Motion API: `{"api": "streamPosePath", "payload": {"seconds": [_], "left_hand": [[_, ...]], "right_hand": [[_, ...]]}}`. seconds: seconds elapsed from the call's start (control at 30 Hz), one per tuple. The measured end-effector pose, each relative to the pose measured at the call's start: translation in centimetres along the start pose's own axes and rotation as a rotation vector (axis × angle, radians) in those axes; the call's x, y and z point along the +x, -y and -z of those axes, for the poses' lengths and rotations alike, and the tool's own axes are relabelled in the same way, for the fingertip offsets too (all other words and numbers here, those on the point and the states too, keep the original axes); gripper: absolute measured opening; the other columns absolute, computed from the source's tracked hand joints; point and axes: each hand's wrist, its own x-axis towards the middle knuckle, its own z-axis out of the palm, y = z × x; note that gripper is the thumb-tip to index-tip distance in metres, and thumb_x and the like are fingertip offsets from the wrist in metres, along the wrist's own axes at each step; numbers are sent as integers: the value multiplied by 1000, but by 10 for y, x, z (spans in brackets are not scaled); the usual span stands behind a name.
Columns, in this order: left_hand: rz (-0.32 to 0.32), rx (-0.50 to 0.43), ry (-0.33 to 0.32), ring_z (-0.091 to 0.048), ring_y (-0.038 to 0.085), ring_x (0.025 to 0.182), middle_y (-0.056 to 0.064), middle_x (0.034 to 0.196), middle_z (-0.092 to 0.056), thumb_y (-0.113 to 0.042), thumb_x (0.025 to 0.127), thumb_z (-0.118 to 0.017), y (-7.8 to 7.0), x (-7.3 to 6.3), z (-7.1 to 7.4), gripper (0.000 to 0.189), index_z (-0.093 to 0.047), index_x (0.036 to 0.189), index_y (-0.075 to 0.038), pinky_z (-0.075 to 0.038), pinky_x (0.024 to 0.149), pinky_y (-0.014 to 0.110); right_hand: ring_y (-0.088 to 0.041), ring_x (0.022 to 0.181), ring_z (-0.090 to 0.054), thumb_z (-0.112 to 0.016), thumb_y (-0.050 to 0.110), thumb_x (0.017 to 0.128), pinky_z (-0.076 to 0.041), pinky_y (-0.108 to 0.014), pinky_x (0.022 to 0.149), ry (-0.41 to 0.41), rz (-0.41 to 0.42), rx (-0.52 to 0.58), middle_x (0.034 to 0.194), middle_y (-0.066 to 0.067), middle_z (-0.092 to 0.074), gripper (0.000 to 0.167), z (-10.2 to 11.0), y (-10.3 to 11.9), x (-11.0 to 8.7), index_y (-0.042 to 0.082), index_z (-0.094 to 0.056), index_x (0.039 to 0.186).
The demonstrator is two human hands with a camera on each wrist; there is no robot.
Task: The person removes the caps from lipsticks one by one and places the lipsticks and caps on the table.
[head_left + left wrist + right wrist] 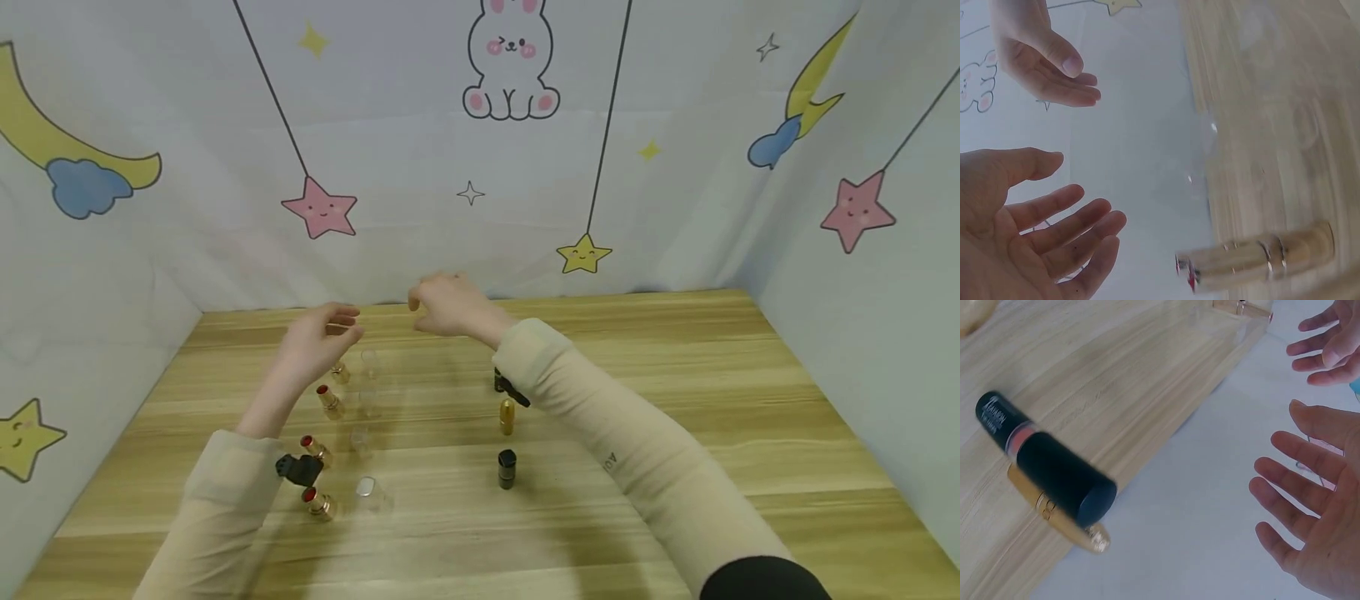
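My left hand [313,340] hovers over the left side of the table with its fingers loosely bent, holding nothing. Below it, a column of uncapped lipsticks runs toward me: a far gold one [341,372], a red-tipped one [329,402], another [316,450] and the nearest [318,503]. Beside them stand several clear caps, the nearest cap [367,493] plainest. My right hand [452,307], likewise empty with relaxed fingers, is raised near the table's back edge. Nearer me are a gold lipstick tube [507,416] and a black lipstick tube [507,469], which has a pink band in the right wrist view.
The wooden table [645,492] ends at a white cloth backdrop [405,150] printed with stars, moons and a rabbit. A black wrist strap [300,470] sits on the left sleeve. Something black [499,381] stands partly hidden by the right wrist strap.
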Motion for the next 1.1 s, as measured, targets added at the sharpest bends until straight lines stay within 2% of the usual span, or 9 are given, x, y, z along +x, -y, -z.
{"api": "streamPosePath", "payload": {"seconds": [0.13, 0.4, 0.63, 0.9, 1.1], "left_hand": [[-37, -11, 5, -53, 40, 123, 22, 132, -56, -31, 98, -53, -11, 4, -7, 43, -50, 133, -6, -46, 97, 54], [-68, -37, 42, -56, 38, 120, 20, 131, -58, -28, 95, -59, -31, 14, -30, 43, -53, 131, -4, -47, 96, 51], [-67, -68, 120, -59, 33, 116, 17, 129, -60, -26, 92, -63, -50, 24, -57, 42, -56, 129, -6, -51, 93, 46], [-78, -93, 165, -62, 33, 112, 16, 124, -62, -25, 91, -65, -60, 33, -82, 41, -58, 127, -6, -53, 89, 43], [-92, -105, 208, -63, 32, 110, 16, 122, -63, -23, 90, -66, -67, 43, -98, 42, -59, 126, -4, -54, 87, 41]], "right_hand": [[-28, 126, -51, -61, 35, 93, -32, -54, 110, -13, -17, 26, 130, -4, -61, 33, 2, -12, -6, 16, -64, 120], [-26, 119, -55, -61, 30, 93, -35, -53, 107, -28, -38, 53, 124, -6, -63, 30, 3, -36, -18, 14, -66, 118], [-25, 115, -57, -62, 29, 93, -42, -49, 102, -29, -71, 59, 121, -7, -64, 29, 2, -57, -36, 13, -67, 116], [-26, 109, -60, -62, 25, 93, -48, -42, 96, -65, -54, 104, 117, -11, -65, 27, -8, -73, -52, 9, -68, 114], [-27, 108, -61, -64, 22, 92, -50, -42, 92, -86, -64, 152, 116, -12, -65, 27, -16, -79, -58, 7, -67, 115]]}}
